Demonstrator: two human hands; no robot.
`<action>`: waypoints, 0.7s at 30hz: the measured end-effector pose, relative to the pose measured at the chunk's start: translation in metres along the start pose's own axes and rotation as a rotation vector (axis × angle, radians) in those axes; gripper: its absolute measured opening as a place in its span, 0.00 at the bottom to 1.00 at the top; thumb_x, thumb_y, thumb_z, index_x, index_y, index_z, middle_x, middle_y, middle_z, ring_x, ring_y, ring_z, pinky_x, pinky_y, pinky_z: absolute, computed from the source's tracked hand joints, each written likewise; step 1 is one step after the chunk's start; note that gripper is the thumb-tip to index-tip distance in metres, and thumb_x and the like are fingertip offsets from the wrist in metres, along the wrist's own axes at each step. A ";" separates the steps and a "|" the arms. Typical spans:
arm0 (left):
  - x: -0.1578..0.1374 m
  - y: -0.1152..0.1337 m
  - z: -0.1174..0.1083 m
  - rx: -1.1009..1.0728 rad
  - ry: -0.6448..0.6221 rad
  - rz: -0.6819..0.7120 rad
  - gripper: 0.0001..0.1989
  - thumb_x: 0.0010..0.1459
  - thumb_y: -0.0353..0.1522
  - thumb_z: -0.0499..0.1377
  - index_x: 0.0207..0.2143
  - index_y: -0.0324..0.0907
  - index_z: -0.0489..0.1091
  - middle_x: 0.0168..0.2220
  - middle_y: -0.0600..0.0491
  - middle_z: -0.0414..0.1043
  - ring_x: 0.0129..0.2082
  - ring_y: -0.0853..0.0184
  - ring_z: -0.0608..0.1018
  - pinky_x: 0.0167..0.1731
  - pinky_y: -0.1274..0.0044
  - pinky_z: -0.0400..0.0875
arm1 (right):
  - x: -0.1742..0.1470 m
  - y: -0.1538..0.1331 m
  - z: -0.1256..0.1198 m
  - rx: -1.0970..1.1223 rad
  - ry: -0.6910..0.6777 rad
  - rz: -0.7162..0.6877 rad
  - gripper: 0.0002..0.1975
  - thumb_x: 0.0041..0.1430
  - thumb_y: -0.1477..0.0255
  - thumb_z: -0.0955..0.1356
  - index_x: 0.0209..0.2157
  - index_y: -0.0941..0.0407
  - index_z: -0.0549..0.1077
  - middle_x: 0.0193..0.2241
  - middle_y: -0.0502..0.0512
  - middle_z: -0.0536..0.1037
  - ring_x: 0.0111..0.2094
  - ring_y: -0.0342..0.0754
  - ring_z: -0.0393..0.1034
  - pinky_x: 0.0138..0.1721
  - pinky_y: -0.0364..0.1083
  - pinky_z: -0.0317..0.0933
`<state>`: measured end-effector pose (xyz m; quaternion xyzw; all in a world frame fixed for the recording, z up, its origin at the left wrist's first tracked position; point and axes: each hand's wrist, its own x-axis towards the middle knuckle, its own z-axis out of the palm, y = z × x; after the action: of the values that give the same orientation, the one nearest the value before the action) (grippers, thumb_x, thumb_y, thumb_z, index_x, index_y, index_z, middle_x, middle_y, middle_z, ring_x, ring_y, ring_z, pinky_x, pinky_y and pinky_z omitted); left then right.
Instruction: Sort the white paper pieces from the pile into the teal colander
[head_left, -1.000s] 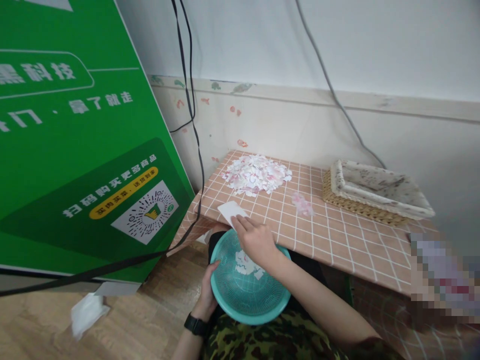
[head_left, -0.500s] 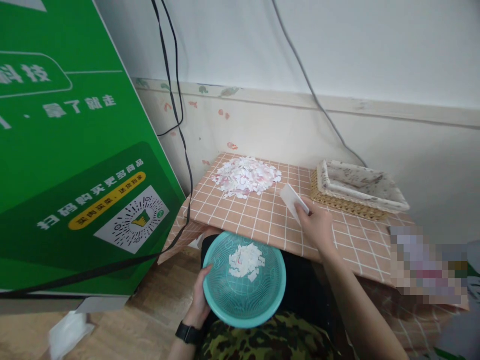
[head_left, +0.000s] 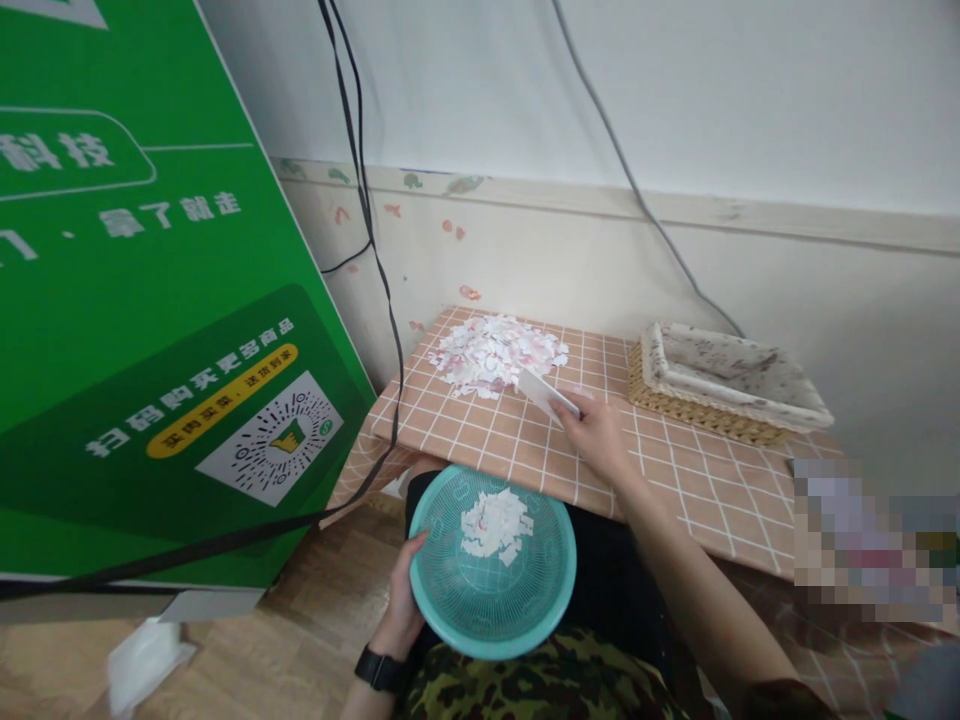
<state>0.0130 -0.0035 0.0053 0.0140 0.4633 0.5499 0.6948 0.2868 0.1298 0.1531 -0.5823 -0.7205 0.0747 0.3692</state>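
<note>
My left hand [head_left: 407, 590] grips the left rim of a teal plastic colander [head_left: 491, 620], which rests over my lap below the table's front edge. Inside it lies a small heap of torn white paper scraps [head_left: 496, 523]. My right hand [head_left: 596, 432] is closed on a flat white rectangular card [head_left: 546, 392], held at a slant above the table. The card's far edge is at the near right side of a larger pile of paper scraps [head_left: 491, 352], some with pink marks. Whether card and pile touch, I cannot tell.
A brown checked cloth covers the table [head_left: 480, 432]. A lined wicker basket [head_left: 720, 395] stands at the back right, against the wall. To the left rises a green printed panel [head_left: 150, 300], with a black strap [head_left: 394, 330] hanging before it. A white plastic bag [head_left: 150, 660] lies on the floor.
My right hand has moved left with the white card, bringing it from open tablecloth to the edge of the large paper pile. The left hand and colander stay in place.
</note>
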 end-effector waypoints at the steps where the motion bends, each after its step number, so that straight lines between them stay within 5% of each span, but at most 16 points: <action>1: 0.000 0.000 0.000 -0.003 -0.011 0.000 0.12 0.45 0.34 0.63 0.31 0.34 0.75 0.28 0.48 0.78 0.27 0.61 0.77 0.35 0.71 0.70 | 0.001 -0.001 -0.001 0.014 -0.023 -0.009 0.16 0.60 0.64 0.60 0.42 0.53 0.75 0.33 0.54 0.79 0.30 0.48 0.71 0.30 0.45 0.59; 8: -0.002 0.001 0.002 -0.006 -0.015 0.026 0.11 0.45 0.33 0.62 0.30 0.35 0.75 0.28 0.48 0.78 0.26 0.62 0.77 0.35 0.71 0.70 | 0.005 -0.008 0.005 0.037 -0.073 -0.029 0.16 0.60 0.64 0.61 0.42 0.53 0.76 0.32 0.54 0.79 0.30 0.48 0.71 0.31 0.44 0.59; 15: -0.003 0.001 0.001 -0.006 -0.026 0.014 0.12 0.46 0.35 0.62 0.31 0.34 0.75 0.28 0.48 0.78 0.27 0.62 0.77 0.34 0.72 0.70 | 0.010 -0.008 0.007 -0.030 0.076 0.027 0.17 0.58 0.62 0.62 0.41 0.54 0.77 0.29 0.55 0.79 0.27 0.49 0.71 0.29 0.44 0.59; 21: 0.000 0.000 -0.002 -0.004 -0.029 0.040 0.11 0.46 0.34 0.63 0.30 0.35 0.75 0.28 0.48 0.78 0.27 0.63 0.77 0.34 0.72 0.71 | 0.006 -0.008 0.009 0.032 -0.034 -0.001 0.17 0.58 0.61 0.62 0.40 0.54 0.77 0.32 0.55 0.79 0.30 0.49 0.71 0.31 0.45 0.60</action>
<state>0.0116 -0.0044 0.0047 0.0299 0.4517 0.5642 0.6904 0.2747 0.1361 0.1532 -0.5748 -0.7256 0.0959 0.3660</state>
